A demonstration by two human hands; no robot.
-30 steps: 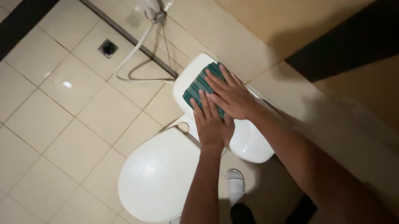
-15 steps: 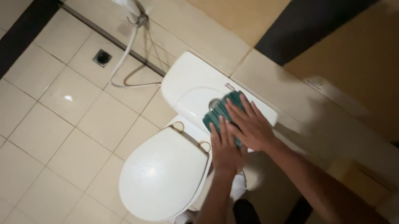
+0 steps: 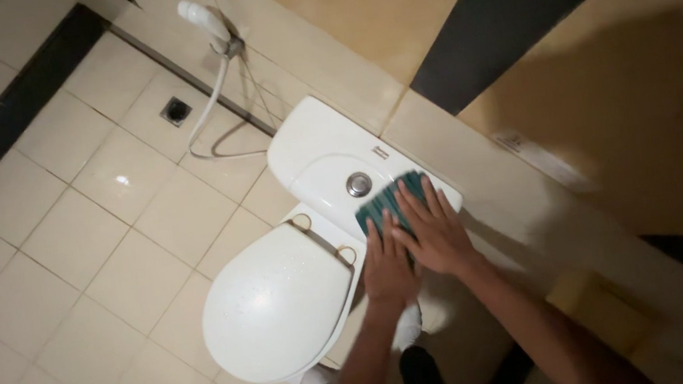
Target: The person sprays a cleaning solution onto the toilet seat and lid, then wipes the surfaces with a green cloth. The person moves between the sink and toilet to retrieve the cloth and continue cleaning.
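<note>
**Both palms flat on the green cloth, at the near end of the tank lid**

Right now we have both hands pressed on a green cloth (image 3: 389, 201) that lies on the white tank lid (image 3: 312, 153), at the end nearest the beige wall ledge (image 3: 486, 178). Our left hand (image 3: 387, 265) lies flat with fingers stretched out, its fingertips on the near edge of the cloth; our right hand (image 3: 430, 231) lies flat beside it, fingers spread over the cloth's middle — neither hand is clenched or pinching, both simply bear down on the fabric. The round chrome flush button (image 3: 358, 184) sits just beside the cloth, touching or nearly touching its edge.

Below the tank the toilet lid (image 3: 277, 303) is closed. A white spray hose (image 3: 211, 103) hangs from the wall and loops to the tiled floor (image 3: 65, 236) near a small floor drain (image 3: 175, 110).

What could go wrong, as we judge it: with flat palms and no grip, the cloth could slide out and drop off the lid's end toward the ledge side. Pressure drifting sideways could also push down the flush button. Leaning hard on the lid's end might rock it — we cannot tell how firmly it sits.
</note>
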